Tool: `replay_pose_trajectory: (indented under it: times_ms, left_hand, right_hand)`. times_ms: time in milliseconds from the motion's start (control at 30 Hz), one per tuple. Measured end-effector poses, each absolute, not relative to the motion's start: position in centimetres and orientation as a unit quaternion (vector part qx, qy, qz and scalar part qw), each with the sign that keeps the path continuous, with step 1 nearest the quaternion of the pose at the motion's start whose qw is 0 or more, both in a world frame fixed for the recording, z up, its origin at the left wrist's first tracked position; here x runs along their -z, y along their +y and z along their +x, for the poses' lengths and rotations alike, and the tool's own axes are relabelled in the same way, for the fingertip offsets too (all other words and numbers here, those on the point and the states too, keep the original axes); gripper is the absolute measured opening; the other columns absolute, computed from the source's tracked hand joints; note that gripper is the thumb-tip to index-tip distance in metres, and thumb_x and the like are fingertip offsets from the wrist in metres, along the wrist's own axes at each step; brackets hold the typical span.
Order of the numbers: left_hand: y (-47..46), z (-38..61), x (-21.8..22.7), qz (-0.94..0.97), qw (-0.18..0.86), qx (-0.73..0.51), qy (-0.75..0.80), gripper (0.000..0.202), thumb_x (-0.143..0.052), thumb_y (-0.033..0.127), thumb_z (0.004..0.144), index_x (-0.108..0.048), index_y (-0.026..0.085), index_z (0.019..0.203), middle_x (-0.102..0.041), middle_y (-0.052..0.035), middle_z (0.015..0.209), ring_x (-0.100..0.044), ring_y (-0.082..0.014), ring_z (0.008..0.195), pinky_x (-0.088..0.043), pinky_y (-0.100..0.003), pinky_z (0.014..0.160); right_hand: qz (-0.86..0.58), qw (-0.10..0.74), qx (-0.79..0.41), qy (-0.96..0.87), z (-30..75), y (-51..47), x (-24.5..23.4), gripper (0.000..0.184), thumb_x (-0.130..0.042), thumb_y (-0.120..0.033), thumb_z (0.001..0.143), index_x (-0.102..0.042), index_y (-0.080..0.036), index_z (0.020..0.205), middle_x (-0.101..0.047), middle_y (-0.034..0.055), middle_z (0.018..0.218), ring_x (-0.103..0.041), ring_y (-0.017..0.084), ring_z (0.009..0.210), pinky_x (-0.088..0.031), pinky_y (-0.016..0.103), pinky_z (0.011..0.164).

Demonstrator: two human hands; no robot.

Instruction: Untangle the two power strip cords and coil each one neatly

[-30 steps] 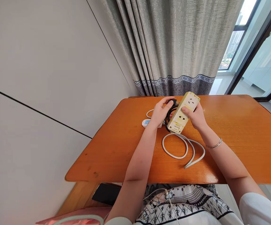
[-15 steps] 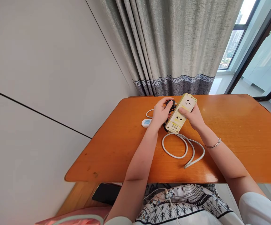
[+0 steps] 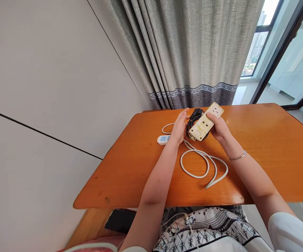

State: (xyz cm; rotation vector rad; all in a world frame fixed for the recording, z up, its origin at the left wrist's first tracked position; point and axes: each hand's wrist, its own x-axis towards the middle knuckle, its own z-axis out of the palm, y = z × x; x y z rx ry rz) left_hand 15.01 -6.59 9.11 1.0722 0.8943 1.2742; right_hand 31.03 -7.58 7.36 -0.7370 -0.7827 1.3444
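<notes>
My right hand grips a yellowed power strip, thumb across its socket face, and holds it tilted above the table. Behind the strip hangs a coiled black cable, with a black plug at its top. At the coil's left side is my left hand, its fingers stretched upward; whether it touches the cable I cannot tell. A white power strip with blue sockets lies on the table, partly hidden by my left hand. Its white cord lies in loops nearer to me.
The orange wooden table has rounded corners. A grey curtain hangs beyond its far edge, and a pale wall panel is on the left. A dark flat object rests below the table's near edge.
My left hand has let go of the black plug and straightened its fingers. The yellowed power strip has moved slightly up and right, so more of the coiled black cable shows.
</notes>
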Motion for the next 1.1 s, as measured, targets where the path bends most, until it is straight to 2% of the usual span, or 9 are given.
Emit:
replay_pose_trajectory:
  times_ms: [67,167,267,367,600,833,1033,1100]
  left_hand:
    - [-6.8,15.7,-9.0,0.421,0.643,-0.526,0.365,0.037,-0.047,0.044,0.100,-0.066,0.019,0.121,-0.076,-0.0071,0.102,-0.073,-0.0176,0.084,-0.057,-0.028,0.073]
    - [-7.3,16.8,-8.7,0.400,0.705,-0.488,0.324,0.033,-0.043,0.034,0.100,-0.070,0.016,0.107,-0.078,-0.0102,0.103,-0.074,-0.0211,0.096,-0.059,-0.033,0.083]
    - [-7.6,17.3,-8.2,0.444,0.720,-0.464,0.263,0.027,-0.059,0.030,0.090,-0.070,0.016,0.111,-0.078,-0.0116,0.110,-0.072,-0.0247,0.113,-0.055,-0.039,0.099]
    - [-7.6,17.1,-7.5,0.492,0.715,-0.447,0.216,0.039,-0.077,0.029,0.079,-0.069,0.018,0.116,-0.076,-0.0125,0.118,-0.067,-0.0275,0.124,-0.050,-0.043,0.108]
    - [-6.9,16.7,-6.3,0.496,0.712,-0.447,0.218,0.052,-0.091,0.038,0.068,-0.068,0.017,0.110,-0.078,-0.0114,0.110,-0.071,-0.0300,0.116,-0.052,-0.049,0.107]
    - [-6.8,16.7,-6.2,0.479,0.725,-0.446,0.215,0.042,-0.089,0.028,0.071,-0.069,0.018,0.107,-0.078,-0.0094,0.112,-0.071,-0.0296,0.116,-0.047,-0.051,0.113]
    - [-6.9,16.7,-6.4,0.454,0.742,-0.441,0.222,0.031,-0.074,0.013,0.076,-0.069,0.016,0.106,-0.080,-0.0093,0.099,-0.073,-0.0304,0.113,-0.048,-0.052,0.111]
    - [-6.9,16.8,-6.6,0.427,0.760,-0.440,0.216,0.032,-0.065,0.013,0.077,-0.070,0.015,0.109,-0.080,-0.0099,0.097,-0.072,-0.0309,0.114,-0.049,-0.052,0.110]
  right_hand:
    - [-0.328,0.698,-0.568,-0.285,31.4,-6.7,-7.0,0.058,-0.095,-0.050,0.052,-0.068,-0.021,0.094,-0.080,0.0049,0.093,-0.077,0.027,0.090,-0.065,0.043,0.090]
    - [-0.322,0.747,-0.540,-0.217,32.1,-5.7,-6.5,0.060,-0.094,-0.049,0.052,-0.065,-0.022,0.097,-0.080,0.0028,0.096,-0.076,0.023,0.094,-0.065,0.037,0.092]
    - [-0.309,0.772,-0.524,-0.183,32.8,-5.1,-6.3,0.060,-0.093,-0.048,0.053,-0.064,-0.022,0.100,-0.080,0.0018,0.099,-0.075,0.021,0.099,-0.065,0.034,0.092]
    - [-0.298,0.783,-0.517,-0.175,33.3,-4.9,-6.4,0.058,-0.093,-0.045,0.055,-0.064,-0.022,0.100,-0.079,0.0017,0.102,-0.075,0.021,0.100,-0.065,0.033,0.090]
    - [-0.293,0.770,-0.535,-0.187,33.7,-5.3,-7.2,0.044,-0.092,-0.038,0.062,-0.067,-0.020,0.094,-0.078,-0.0007,0.089,-0.075,0.018,0.083,-0.066,0.030,0.080]
    - [-0.297,0.765,-0.547,-0.167,33.8,-5.5,-7.7,0.031,-0.088,-0.028,0.070,-0.068,-0.019,0.091,-0.077,-0.0014,0.082,-0.073,0.015,0.071,-0.064,0.024,0.067]
    - [-0.294,0.769,-0.542,-0.170,33.6,-5.5,-7.7,0.034,-0.090,-0.029,0.066,-0.068,-0.017,0.090,-0.077,-0.0007,0.082,-0.072,0.014,0.072,-0.064,0.023,0.068]
    - [-0.291,0.774,-0.531,-0.184,33.6,-5.6,-7.7,0.038,-0.092,-0.030,0.063,-0.068,-0.017,0.091,-0.077,-0.0007,0.083,-0.072,0.014,0.073,-0.064,0.024,0.070]
